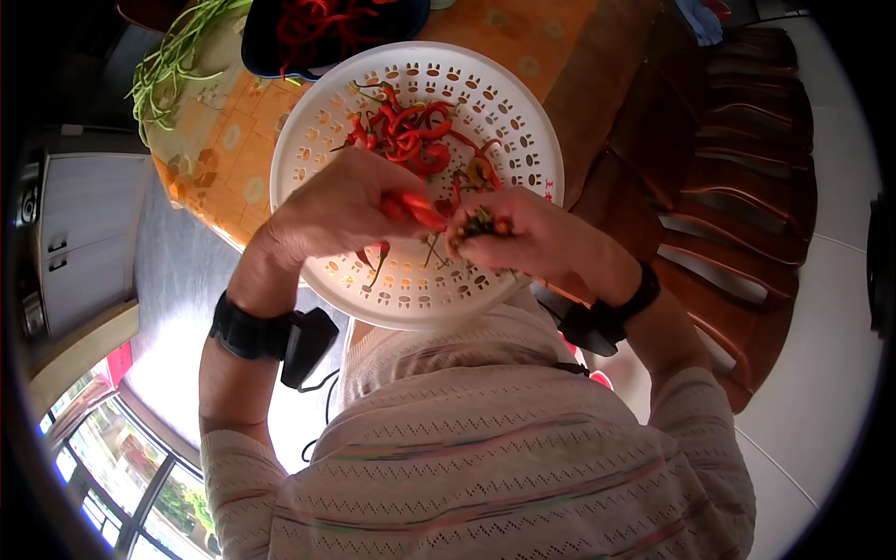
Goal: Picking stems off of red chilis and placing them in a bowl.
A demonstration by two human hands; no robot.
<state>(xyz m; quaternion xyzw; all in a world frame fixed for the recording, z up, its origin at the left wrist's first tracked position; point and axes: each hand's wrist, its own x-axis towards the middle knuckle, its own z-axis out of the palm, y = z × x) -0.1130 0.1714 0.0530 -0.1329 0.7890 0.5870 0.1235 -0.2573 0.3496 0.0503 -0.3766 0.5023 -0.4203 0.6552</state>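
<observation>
Over a white plastic colander basket [329,290] my two hands meet close together. My left hand [350,203] is closed around red chili peppers [413,208], whose ends point toward the other hand. In my right hand [521,227] is a small bunch of green chili stems [483,222], gripped between thumb and fingers. A heap of red chilies [409,133] lies in the far half of the basket. Nearer to me, a loose chili with a long stem [378,264] and a few bare stems [434,252] rest on the perforated surface.
Behind the basket, a dark blue container [255,42] holds more red chilies. Long green vegetable stalks [171,63] lie at the left on the table with an orange patterned cover [231,133]. A brown wooden chair [728,210] stands at the right. Black straps with devices [259,329] circle both wrists.
</observation>
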